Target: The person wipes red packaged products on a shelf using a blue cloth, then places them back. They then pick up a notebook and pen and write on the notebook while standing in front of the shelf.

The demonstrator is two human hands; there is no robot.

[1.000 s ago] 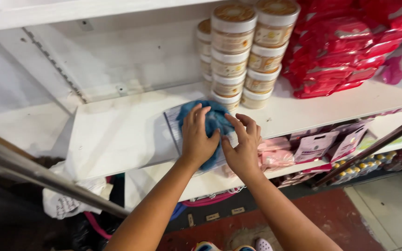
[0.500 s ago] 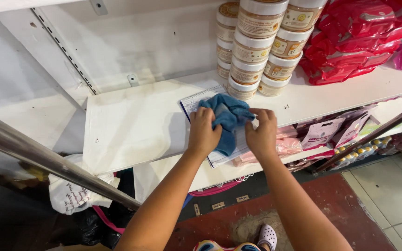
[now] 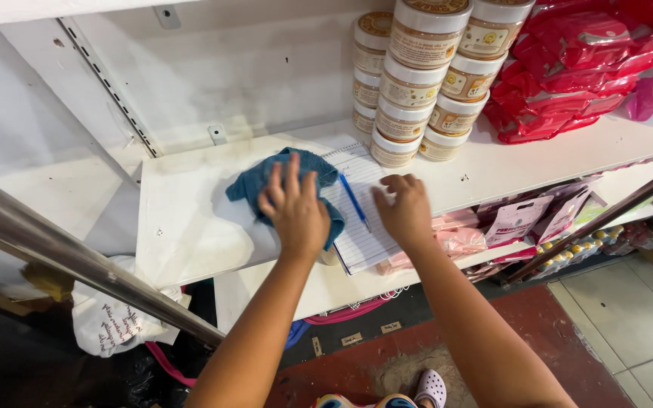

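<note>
Since half a second ago the blue cloth (image 3: 285,185) has slid toward nine o'clock, baring a lined notebook (image 3: 363,219) and blue pen (image 3: 354,200). The left hand (image 3: 294,208) presses flat on the cloth; the right hand (image 3: 404,210) rests open on the notebook. Stacked round tubs (image 3: 417,83) stand at one o'clock, red packets (image 3: 568,68) beyond them.

head camera, looking steeply down, close over shelf (image 3: 190,227)

Shop: white display shelves (image 3: 213,227) stocked with stacked jars (image 3: 417,83), red packets (image 3: 568,68), pink hanging packs (image 3: 519,219).
</note>
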